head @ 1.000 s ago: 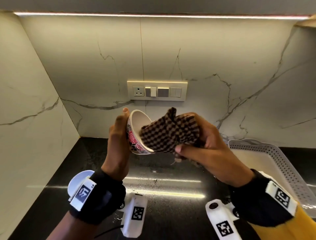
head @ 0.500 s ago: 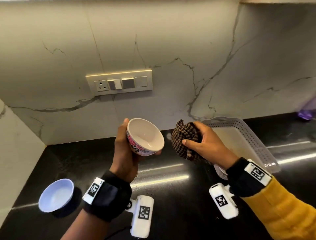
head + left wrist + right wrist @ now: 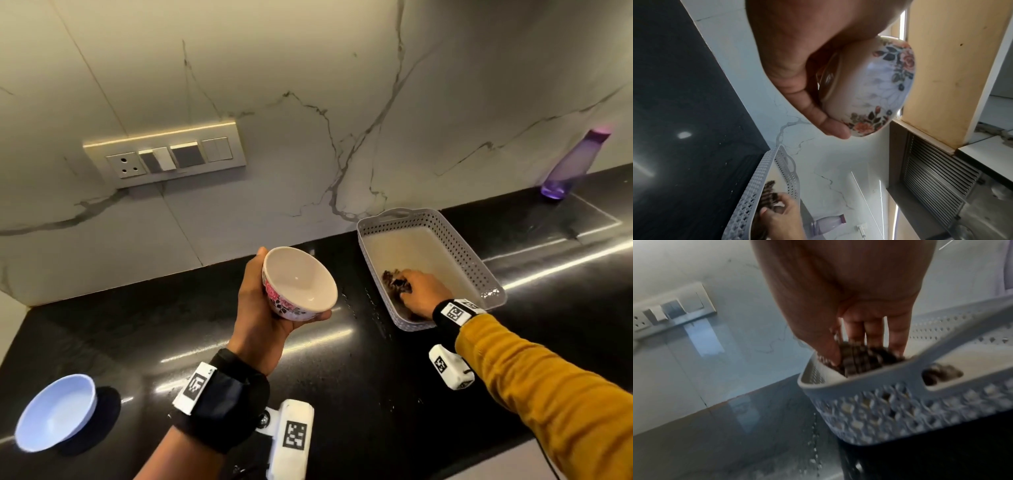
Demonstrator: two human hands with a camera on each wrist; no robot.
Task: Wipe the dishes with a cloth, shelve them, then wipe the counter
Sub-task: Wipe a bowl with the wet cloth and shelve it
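Observation:
My left hand [image 3: 260, 298] grips a white bowl [image 3: 301, 277] with a pink flower pattern, thumb on the far rim and fingers under the base, held tilted above the black counter [image 3: 359, 394]. The left wrist view shows the bowl's [image 3: 875, 91] flowered outside against my palm. My right hand [image 3: 416, 291] reaches down into the grey perforated basket [image 3: 479, 260], its fingers curled on the brown checked cloth [image 3: 394, 277] lying on the basket floor. In the blurred right wrist view the fingertips [image 3: 896, 345] press into the cloth [image 3: 863, 358] behind the basket's [image 3: 879, 410] near wall.
A pale blue bowl [image 3: 56, 411] stands on the counter at the near left. A purple bottle [image 3: 575, 168] stands against the marble wall at the far right. A switch panel [image 3: 164, 157] is on the wall. Water drops [image 3: 815, 443] lie left of the basket.
My right hand has carried the cloth away from the bowl, rightward and down into the basket. My left hand has lowered the bowl slightly and kept holding it. My view has swung right.

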